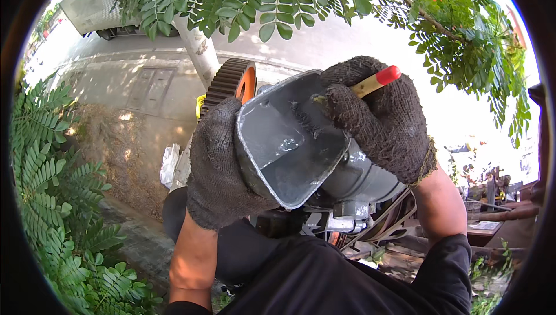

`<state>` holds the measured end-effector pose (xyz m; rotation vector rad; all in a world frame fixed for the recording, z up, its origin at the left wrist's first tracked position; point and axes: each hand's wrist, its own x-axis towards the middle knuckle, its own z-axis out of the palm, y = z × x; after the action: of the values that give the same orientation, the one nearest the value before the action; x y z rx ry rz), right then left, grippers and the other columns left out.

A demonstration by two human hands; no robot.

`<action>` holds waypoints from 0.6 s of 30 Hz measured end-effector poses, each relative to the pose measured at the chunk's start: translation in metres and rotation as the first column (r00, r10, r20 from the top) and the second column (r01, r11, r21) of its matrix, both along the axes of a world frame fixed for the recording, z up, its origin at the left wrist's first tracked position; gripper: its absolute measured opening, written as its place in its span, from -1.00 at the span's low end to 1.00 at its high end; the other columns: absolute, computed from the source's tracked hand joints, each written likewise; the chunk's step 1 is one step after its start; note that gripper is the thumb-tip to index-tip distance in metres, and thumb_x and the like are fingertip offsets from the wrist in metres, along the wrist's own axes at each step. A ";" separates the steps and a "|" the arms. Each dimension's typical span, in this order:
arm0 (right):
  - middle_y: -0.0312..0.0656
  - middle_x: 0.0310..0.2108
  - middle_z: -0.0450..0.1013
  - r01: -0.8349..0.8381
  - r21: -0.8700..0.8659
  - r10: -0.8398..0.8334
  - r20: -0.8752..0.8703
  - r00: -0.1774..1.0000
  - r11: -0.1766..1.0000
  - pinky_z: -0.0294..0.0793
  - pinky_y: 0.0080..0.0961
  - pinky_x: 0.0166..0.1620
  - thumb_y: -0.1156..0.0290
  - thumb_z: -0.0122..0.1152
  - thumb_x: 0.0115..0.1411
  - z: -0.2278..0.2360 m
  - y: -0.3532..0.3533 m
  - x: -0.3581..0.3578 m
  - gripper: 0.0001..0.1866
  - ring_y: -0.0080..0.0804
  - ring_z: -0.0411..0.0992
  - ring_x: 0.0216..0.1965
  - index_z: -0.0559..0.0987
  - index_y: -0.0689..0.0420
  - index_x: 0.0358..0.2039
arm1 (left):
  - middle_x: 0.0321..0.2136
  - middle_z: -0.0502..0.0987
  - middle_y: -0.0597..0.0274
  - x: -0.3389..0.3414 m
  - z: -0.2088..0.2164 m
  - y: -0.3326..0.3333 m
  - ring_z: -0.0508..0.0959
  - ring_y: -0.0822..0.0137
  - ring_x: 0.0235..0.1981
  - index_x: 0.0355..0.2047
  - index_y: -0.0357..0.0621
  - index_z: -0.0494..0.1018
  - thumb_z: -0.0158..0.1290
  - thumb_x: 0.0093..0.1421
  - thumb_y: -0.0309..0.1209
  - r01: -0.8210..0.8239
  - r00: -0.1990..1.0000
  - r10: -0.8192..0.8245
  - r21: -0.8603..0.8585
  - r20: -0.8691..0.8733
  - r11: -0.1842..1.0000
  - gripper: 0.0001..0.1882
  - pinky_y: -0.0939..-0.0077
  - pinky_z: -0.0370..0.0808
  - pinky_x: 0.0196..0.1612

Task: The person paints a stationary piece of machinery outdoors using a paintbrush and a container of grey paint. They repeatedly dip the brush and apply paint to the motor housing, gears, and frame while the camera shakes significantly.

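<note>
A grey metal housing, shaped like an open box with a pale rim [272,141], faces up in front of me, its inside walls shiny and wet-looking. My left hand [215,167], in a dark knitted glove, grips its left rim. In the other glove, my right hand [385,121] is closed round a paintbrush with a wooden, red-tipped handle [373,83]. Dark bristles [307,119] touch the inside of the housing near its far right wall. A rounded grey cylindrical part [362,176] adjoins the housing at the lower right.
Behind my left hand stands a dark toothed gear wheel with an orange side [231,80]. Leafy branches [278,2] hang across the top, with more foliage [63,199] at left. A pale post [197,48] rises beyond the gear. Metal fittings [350,213] lie below the housing.
</note>
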<state>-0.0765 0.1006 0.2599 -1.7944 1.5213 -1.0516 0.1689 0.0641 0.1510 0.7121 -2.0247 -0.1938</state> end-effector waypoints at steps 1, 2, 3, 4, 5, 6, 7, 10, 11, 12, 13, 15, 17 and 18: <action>-0.24 -0.27 0.64 0.034 0.031 -0.034 0.005 0.999 0.999 0.63 -0.53 -0.23 0.40 0.31 0.46 0.004 0.001 -0.004 -0.75 -0.54 0.60 -0.30 0.64 0.26 0.05 | 0.11 0.53 -0.18 0.003 -0.001 -0.003 0.63 -0.18 0.03 0.31 -0.39 0.34 0.56 -0.10 0.09 0.029 1.000 -0.029 0.009 -0.010 1.000 0.13 0.00 0.57 0.11; -0.22 -0.27 0.64 0.023 -0.103 -0.020 0.024 1.000 0.994 0.62 -0.53 -0.26 0.36 0.31 0.46 0.002 -0.002 -0.005 -0.74 -0.54 0.61 -0.33 0.65 0.25 0.05 | 0.11 0.53 -0.18 0.005 -0.003 -0.005 0.63 -0.18 0.02 0.31 -0.38 0.34 0.56 -0.12 0.09 0.064 0.998 -0.064 0.018 -0.023 0.998 0.14 0.00 0.57 0.11; -0.21 -0.28 0.64 0.073 -0.094 -0.071 0.024 0.997 0.993 0.60 -0.54 -0.30 0.33 0.30 0.47 0.005 0.002 -0.011 -0.73 -0.53 0.60 -0.36 0.66 0.24 0.04 | 0.11 0.53 -0.18 0.006 -0.005 -0.007 0.63 -0.18 0.02 0.31 -0.38 0.34 0.56 -0.12 0.09 0.079 0.996 -0.079 0.025 -0.029 0.997 0.14 0.00 0.57 0.11; -0.20 -0.28 0.64 0.120 -0.084 -0.119 0.024 0.993 0.989 0.58 -0.55 -0.33 0.30 0.29 0.47 0.008 0.006 -0.017 -0.71 -0.52 0.60 -0.38 0.66 0.24 0.04 | 0.13 0.51 -0.17 0.008 -0.008 -0.010 0.61 -0.17 0.05 0.33 -0.37 0.32 0.57 -0.12 0.08 0.104 0.994 -0.102 0.042 -0.043 0.994 0.15 0.00 0.56 0.13; -0.27 -0.37 0.61 0.161 -0.102 -0.150 0.106 0.983 0.982 0.55 -0.53 -0.31 0.30 0.32 0.45 0.009 0.006 -0.024 -0.75 -0.55 0.55 -0.40 0.66 0.25 -0.07 | 0.15 0.49 -0.17 0.009 -0.009 -0.012 0.59 -0.15 0.07 0.35 -0.35 0.29 0.57 -0.12 0.06 0.125 0.991 -0.122 0.044 -0.058 0.991 0.17 0.00 0.54 0.15; -0.26 -0.38 0.60 0.180 -0.092 -0.161 0.188 0.969 0.979 0.55 -0.55 -0.37 0.27 0.33 0.44 0.012 0.010 -0.031 -0.72 -0.53 0.56 -0.44 0.66 0.25 -0.05 | 0.17 0.47 -0.16 0.009 -0.009 -0.015 0.57 -0.14 0.10 0.37 -0.33 0.27 0.57 -0.12 0.05 0.142 0.988 -0.138 0.055 -0.068 0.988 0.18 0.00 0.52 0.18; -0.24 -0.39 0.60 0.274 -0.050 -0.255 0.241 0.936 0.960 0.55 -0.56 -0.40 0.25 0.33 0.43 0.010 0.013 -0.038 -0.70 -0.51 0.57 -0.46 0.66 0.25 -0.06 | 0.19 0.45 -0.15 0.011 -0.010 -0.017 0.55 -0.13 0.13 0.39 -0.32 0.24 0.58 -0.12 0.03 0.157 0.985 -0.152 0.065 -0.076 0.985 0.19 0.00 0.50 0.20; -0.21 -0.37 0.59 0.263 -0.065 -0.208 0.445 0.871 0.963 0.56 -0.50 -0.45 0.35 0.31 0.42 0.002 0.025 -0.062 -0.76 -0.45 0.57 -0.49 0.63 0.24 -0.04 | 0.26 0.39 -0.13 0.014 -0.015 -0.024 0.49 -0.09 0.21 0.44 -0.27 0.17 0.59 -0.13 -0.02 0.207 0.975 -0.197 0.098 -0.102 0.973 0.24 0.00 0.45 0.27; -0.23 -0.31 0.57 0.366 -0.137 -0.338 0.192 0.921 0.920 0.48 -0.57 -0.46 0.31 0.17 0.49 -0.003 0.029 -0.072 -0.72 -0.53 0.48 -0.52 0.61 0.26 0.02 | 0.28 0.37 -0.12 0.014 -0.016 -0.026 0.47 -0.08 0.24 0.46 -0.25 0.14 0.59 -0.13 -0.03 0.226 0.970 -0.214 0.111 -0.113 0.968 0.26 0.00 0.43 0.30; -0.24 -0.26 0.55 0.419 -0.258 -0.456 -0.101 0.884 0.870 0.40 -0.64 -0.46 0.27 0.04 0.56 -0.012 0.031 -0.080 -0.66 -0.60 0.40 -0.55 0.59 0.28 0.07 | 0.30 0.35 -0.11 0.015 -0.017 -0.028 0.45 -0.07 0.27 0.48 -0.23 0.12 0.59 -0.13 -0.05 0.245 0.965 -0.230 0.124 -0.126 0.961 0.28 0.00 0.41 0.32; -0.27 -0.27 0.54 0.321 -0.490 -0.461 -0.197 0.865 0.810 0.36 -0.68 -0.47 0.26 0.05 0.56 -0.026 0.035 -0.083 -0.65 -0.63 0.33 -0.60 0.59 0.29 0.07 | 0.33 0.33 -0.11 0.015 -0.018 -0.030 0.43 -0.05 0.29 0.50 -0.21 0.09 0.60 -0.13 -0.06 0.263 0.960 -0.244 0.136 -0.140 0.955 0.30 0.00 0.39 0.34; -0.29 -0.19 0.56 0.530 -0.298 -0.540 0.054 0.840 0.794 0.42 -0.78 -0.41 0.35 0.11 0.53 -0.031 0.053 -0.096 -0.71 -0.70 0.41 -0.49 0.57 0.23 0.13 | 0.37 0.29 -0.09 0.016 -0.021 -0.033 0.39 -0.03 0.35 0.53 -0.18 0.04 0.60 -0.14 -0.10 0.293 0.950 -0.267 0.162 -0.164 0.942 0.34 0.00 0.36 0.39; -0.26 -0.13 0.57 0.563 -0.301 -0.580 0.042 0.814 0.769 0.50 -0.81 -0.29 0.37 0.14 0.51 -0.035 0.068 -0.106 -0.71 -0.72 0.50 -0.34 0.56 0.21 0.14 | 0.39 0.29 -0.07 0.014 -0.023 -0.035 0.39 0.00 0.37 0.54 -0.16 0.05 0.57 -0.07 -0.15 0.343 0.926 -0.294 0.201 -0.237 0.918 0.27 -0.01 0.37 0.41; -0.26 -0.14 0.57 0.550 -0.335 -0.591 -0.024 0.806 0.765 0.51 -0.80 -0.28 0.38 0.13 0.51 -0.038 0.073 -0.112 -0.72 -0.71 0.49 -0.34 0.57 0.22 0.13 | 0.39 0.31 -0.06 0.011 -0.024 -0.036 0.41 0.02 0.37 0.52 -0.16 0.09 0.54 0.00 -0.20 0.384 0.902 -0.312 0.223 -0.299 0.896 0.19 -0.01 0.39 0.41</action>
<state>-0.1881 0.1737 0.2216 -1.6442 2.1705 -1.5680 0.1802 0.0286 0.1266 0.4519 -1.8768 -0.7586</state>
